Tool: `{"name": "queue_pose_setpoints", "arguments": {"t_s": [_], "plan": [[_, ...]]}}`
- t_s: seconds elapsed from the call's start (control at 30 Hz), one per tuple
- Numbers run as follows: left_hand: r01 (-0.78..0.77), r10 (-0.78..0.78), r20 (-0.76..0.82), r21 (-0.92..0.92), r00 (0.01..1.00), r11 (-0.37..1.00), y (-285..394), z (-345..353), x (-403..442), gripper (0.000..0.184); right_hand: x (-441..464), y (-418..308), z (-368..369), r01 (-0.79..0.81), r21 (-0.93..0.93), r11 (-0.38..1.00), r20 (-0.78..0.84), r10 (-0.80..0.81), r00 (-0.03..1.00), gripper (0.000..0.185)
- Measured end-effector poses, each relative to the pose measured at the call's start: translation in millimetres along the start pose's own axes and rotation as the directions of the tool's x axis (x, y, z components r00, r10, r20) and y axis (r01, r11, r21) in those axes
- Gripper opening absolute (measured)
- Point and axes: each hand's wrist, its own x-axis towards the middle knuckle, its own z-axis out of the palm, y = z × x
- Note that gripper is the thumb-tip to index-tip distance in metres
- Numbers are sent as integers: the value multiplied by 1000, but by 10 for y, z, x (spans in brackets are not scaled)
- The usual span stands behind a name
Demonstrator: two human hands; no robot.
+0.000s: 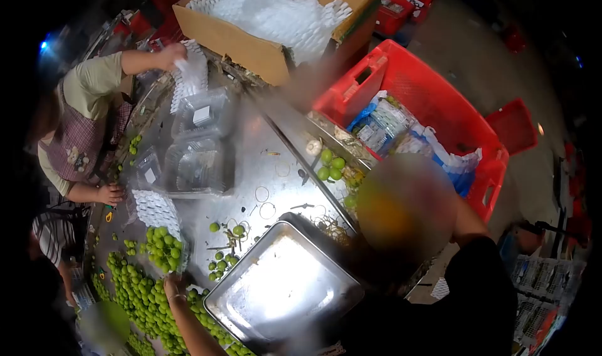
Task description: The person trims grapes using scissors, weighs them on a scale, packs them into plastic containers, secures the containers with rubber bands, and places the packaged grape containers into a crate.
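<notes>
My left hand (175,286) is at the near end of a clear plastic container (184,256), with its fingers curled against the edge. Round green fruits (164,248) fill this container, and a white foam net (155,210) sticks out at its far end. Around and below the hand spreads a large heap of the same fruits (141,296). My right forearm (465,213) bends up from a black sleeve, and a blurred patch covers the hand. Beside that patch are larger green fruits (330,166) and a garlic bulb (313,147). In front of me a shiny metal tray (282,284) lies tilted.
Stacked clear containers (199,140) stand across the metal table (254,136). A co-worker's hand (170,56) holds foam netting. A cardboard box (235,46) contains more netting. Bagged packs fill a red crate (433,83) on the right. Rubber bands (268,210) and stems lie scattered.
</notes>
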Motion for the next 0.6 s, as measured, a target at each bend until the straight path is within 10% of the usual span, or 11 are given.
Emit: {"name": "queue_pose_setpoints", "arguments": {"t_s": [0.2,0.3,0.37,0.5,0.6], "plan": [[-46,96,84,-468,992,882,161,588,-878,24,739,347,-464,-338,-490,804,-159,299,941,23],[-121,195,98,-501,976,857,50,538,-1339,24,5,-123,63,-228,-777,587,-175,147,974,22],[-147,227,79,-554,971,820,-60,763,-2008,22,-113,-152,5,129,-692,710,80,-103,992,26],[-137,158,-17,-597,987,790,-529,1322,-3299,17,-1117,-313,760,235,-490,839,137,-193,972,27],[227,-4,507,-379,862,897,-821,1304,-3887,20,-1418,-156,919,308,-478,823,235,-217,947,31]]}}
